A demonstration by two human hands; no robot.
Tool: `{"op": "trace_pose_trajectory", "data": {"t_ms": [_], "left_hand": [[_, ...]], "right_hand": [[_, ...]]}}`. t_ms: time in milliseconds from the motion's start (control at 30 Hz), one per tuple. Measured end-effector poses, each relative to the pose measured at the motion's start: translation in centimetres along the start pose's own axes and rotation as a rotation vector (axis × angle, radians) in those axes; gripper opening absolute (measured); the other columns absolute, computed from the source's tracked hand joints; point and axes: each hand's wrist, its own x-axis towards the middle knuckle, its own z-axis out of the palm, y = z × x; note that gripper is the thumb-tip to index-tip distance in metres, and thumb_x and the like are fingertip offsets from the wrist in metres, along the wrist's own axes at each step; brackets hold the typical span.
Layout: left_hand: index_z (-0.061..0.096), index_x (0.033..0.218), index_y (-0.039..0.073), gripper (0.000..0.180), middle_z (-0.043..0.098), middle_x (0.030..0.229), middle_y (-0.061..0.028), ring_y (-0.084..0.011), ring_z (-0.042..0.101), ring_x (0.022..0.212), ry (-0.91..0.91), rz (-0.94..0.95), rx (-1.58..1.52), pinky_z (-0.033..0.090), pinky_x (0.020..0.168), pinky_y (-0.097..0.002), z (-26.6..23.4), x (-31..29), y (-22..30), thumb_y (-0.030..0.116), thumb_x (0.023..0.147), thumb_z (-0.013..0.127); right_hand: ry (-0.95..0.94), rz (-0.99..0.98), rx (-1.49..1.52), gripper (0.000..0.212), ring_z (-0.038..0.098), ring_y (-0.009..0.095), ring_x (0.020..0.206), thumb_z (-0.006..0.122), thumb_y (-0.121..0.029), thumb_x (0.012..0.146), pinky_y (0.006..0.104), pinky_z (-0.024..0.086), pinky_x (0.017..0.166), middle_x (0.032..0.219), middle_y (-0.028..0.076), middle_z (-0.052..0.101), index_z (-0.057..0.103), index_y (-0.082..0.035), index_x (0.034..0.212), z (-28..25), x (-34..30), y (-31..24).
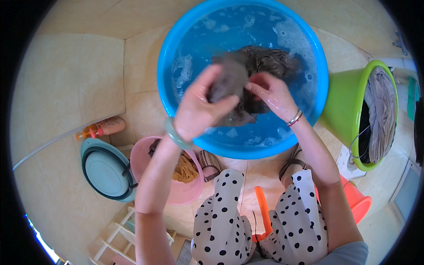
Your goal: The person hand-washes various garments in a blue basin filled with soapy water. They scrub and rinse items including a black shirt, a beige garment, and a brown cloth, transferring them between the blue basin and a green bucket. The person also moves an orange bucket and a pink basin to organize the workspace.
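A dark grey-brown garment [270,61] lies bunched in soapy water inside a large blue basin [244,153]. My left hand [198,108], with a pale green bangle on its wrist, is wrapped round a lifted wad of the wet cloth, which is blurred by motion. Close on its right, my right hand [274,93] pinches the same garment between thumb and fingers, just above the water. The rest of the cloth spreads beyond both hands, partly under the surface.
A green bucket [344,95] with grey cloth tilts at the right, above a coral bucket [358,203]. At the left are a pink basin [187,192] holding clothes, folded teal basins [106,172] and an orange pump bottle [108,126]. My knees flank an orange bar [263,207].
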Motion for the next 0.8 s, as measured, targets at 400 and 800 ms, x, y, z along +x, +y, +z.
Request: {"op": "trace_pose_trajectory", "data": {"t_ms": [400,800], "left_hand": [[0.027,0.144,0.001,0.077,0.039,0.136,-0.0237,-0.0405,0.047,0.118,0.111,0.183,0.531,0.042,0.097,-0.0395,10.2,-4.8,-3.8,0.013,0.081,0.07],[0.049,0.119,0.001,0.031,0.059,0.087,-0.0043,-0.0115,0.057,0.082,0.568,-0.063,-0.575,0.046,0.077,-0.024,9.8,-0.8,-6.6,0.007,0.09,0.06]], "right_hand": [[-0.077,-0.238,0.5,0.045,0.053,0.009,0.102,0.056,-0.032,0.092,0.0257,0.043,0.091,0.114,0.004,0.06,0.054,0.001,0.122,-2.3,0.1,3.4],[-0.116,-0.125,0.92,0.047,0.044,0.023,0.126,0.043,-0.026,0.097,0.0381,0.032,0.109,0.14,0.011,0.043,0.037,-0.005,0.138,-2.3,-2.0,2.5]]}}
